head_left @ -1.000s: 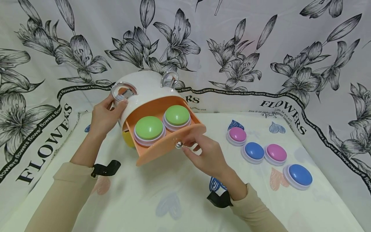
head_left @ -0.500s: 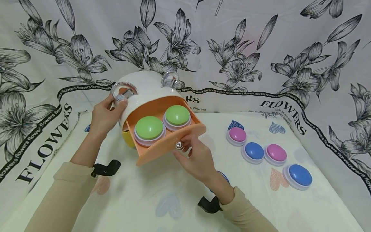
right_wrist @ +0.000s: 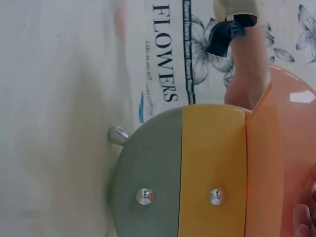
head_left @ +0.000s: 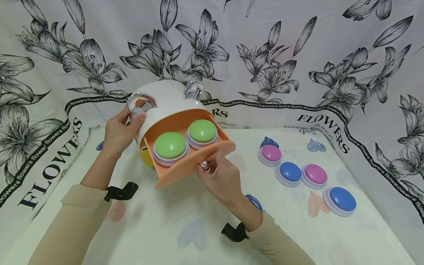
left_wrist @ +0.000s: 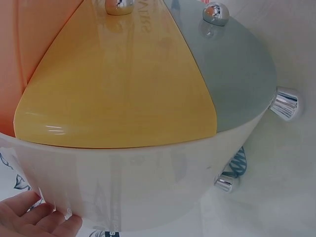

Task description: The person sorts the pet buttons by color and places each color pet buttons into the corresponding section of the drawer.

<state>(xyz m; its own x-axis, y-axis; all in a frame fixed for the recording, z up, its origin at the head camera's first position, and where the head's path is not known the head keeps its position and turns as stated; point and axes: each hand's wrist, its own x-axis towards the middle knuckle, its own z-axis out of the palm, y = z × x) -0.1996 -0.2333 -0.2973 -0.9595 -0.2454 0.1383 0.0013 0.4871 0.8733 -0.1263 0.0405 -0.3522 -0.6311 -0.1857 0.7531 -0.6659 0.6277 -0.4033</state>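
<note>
Diffuse light fills the head view, with soft shadow beneath the orange drawer [head_left: 185, 168]; both wrist views are hazier. Glare (a white patch, right wrist view) marks the drawer; highlights streak the yellow panel [left_wrist: 116, 84].

My left grip [head_left: 120, 134] higher, fingers [left_wrist: 57, 220] bent; right grip [head_left: 222, 178] lower, pinching with thumb [head_left: 204, 175]; forearms [head_left: 100, 171] angled inward.

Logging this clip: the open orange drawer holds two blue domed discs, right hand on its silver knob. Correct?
The domed discs in the orange drawer are green, not blue, as the head view shows; the right hand is on its silver knob.
</note>
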